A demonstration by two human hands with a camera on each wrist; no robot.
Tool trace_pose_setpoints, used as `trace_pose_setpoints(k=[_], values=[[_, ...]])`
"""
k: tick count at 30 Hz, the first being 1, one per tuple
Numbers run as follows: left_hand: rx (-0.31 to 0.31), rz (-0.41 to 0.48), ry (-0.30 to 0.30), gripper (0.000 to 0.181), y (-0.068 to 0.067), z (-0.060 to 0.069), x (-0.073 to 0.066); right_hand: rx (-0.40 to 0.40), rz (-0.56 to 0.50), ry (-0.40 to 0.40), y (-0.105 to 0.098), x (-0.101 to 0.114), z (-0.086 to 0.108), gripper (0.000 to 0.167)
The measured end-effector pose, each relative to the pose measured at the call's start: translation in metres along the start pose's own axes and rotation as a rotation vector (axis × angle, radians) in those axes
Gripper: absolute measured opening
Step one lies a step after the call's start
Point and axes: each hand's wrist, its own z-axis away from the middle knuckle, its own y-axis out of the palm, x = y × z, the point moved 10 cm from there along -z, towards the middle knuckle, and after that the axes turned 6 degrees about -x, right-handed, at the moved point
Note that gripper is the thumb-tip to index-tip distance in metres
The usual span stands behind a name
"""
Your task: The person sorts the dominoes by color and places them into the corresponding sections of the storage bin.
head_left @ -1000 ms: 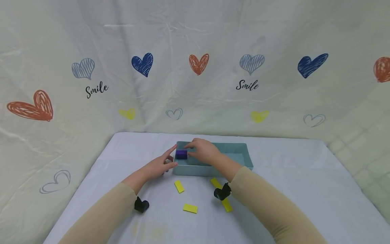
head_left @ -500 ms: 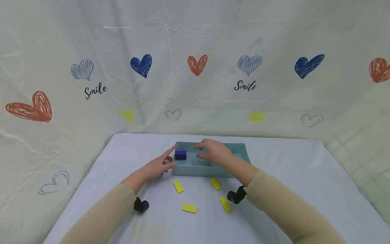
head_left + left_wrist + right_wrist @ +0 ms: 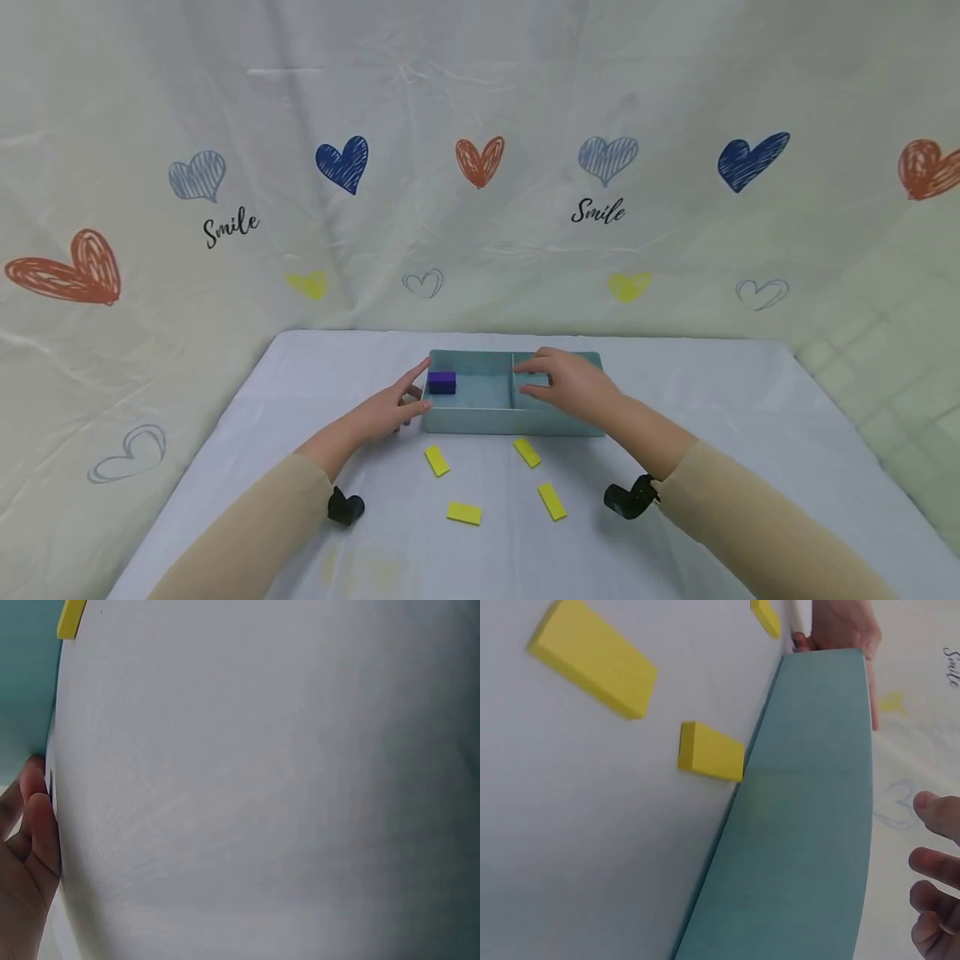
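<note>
A: What should I look at first?

B: The purple rectangular block (image 3: 442, 383), smooth-faced, inside a pale teal, lidless rectangular box (image 3: 480, 422). It sits in the left compartment (image 3: 483, 390), close to the box's left end; I can't tell whether it touches the wall there.

A: How would it handle?

B: I'd judge it light, stiff and not fragile, perhaps slightly slippery. I'd pinch opposite sides from above, though the nearby wall may crowd one side. The box looks like thin, rigid plastic, probably light enough to slide; its ends or rim would be the place to hold it.

A: Where are the fingers?

B: The left hand (image 3: 384, 411) is at the box's left end, with that end between it and the block. Its thumb and index finger are spread toward the near and far corners, touching the box without gripping it. The right hand (image 3: 577, 383) is at the right compartment (image 3: 523, 357), just beside the thin upright divider (image 3: 513, 387). Its thumb and index finger stand well parted with nothing between them, and the block is well apart, beyond the divider.

A: And farther out?

B: Four flat yellow rectangular blocks (image 3: 464, 513) lie in front of the box on the white-covered table (image 3: 690, 408). Behind hangs a pale backdrop sheet (image 3: 525, 50) with printed hearts (image 3: 342, 166).
</note>
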Motion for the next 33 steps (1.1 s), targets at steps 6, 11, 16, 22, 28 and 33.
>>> trace_pose_setpoints(k=[6, 11, 16, 22, 28, 33], values=[[0.005, 0.009, 0.000, 0.075, 0.000, -0.001, 0.004, -0.035, -0.009, 0.015, -0.013, -0.018, 0.017, 0.034], [0.005, 0.015, 0.002, 0.075, 0.001, -0.003, 0.005, -0.074, -0.007, 0.024, -0.025, -0.033, 0.031, 0.034], [0.003, 0.015, 0.000, 0.076, 0.002, -0.002, 0.006, -0.103, -0.031, 0.056, -0.037, -0.052, 0.046, 0.033], [0.005, 0.012, 0.003, 0.075, 0.001, 0.000, 0.004, -0.136, -0.040, 0.085, -0.050, -0.071, 0.061, 0.035], [0.006, 0.000, 0.004, 0.075, 0.000, -0.001, 0.005, -0.137, -0.049, 0.117, -0.052, -0.084, 0.068, 0.039], [0.005, -0.007, 0.003, 0.075, 0.001, -0.001, 0.005, -0.112, -0.087, 0.149, -0.046, -0.096, 0.069, 0.045]])
